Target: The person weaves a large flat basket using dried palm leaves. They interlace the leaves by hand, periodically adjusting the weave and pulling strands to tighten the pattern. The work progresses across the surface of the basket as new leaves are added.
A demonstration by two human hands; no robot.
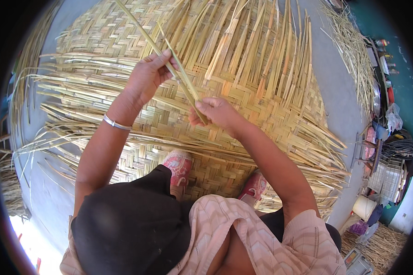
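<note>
Two flat reed strips (181, 72) are raised in front of me above a woven reed mat (206, 161). My left hand (152, 73) pinches the longer strip between thumb and fingers, partway along it. Lower and to the right, my right hand (214, 112) closes around the near ends of both strips, where they come together. Their far ends point up and left, the shorter one standing a little apart. Beneath my hands, the mat has a herringbone weave, with long unwoven strips (266, 46) fanning out from its far, left and right sides.
My pink shoes (178, 166) stand on the mat. Loose reed piles lie on the grey floor at the far right (353, 55) and far left (30, 87). Along the right wall are a white bucket (364, 207), a wire rack (386, 178) and coiled black cable (398, 145).
</note>
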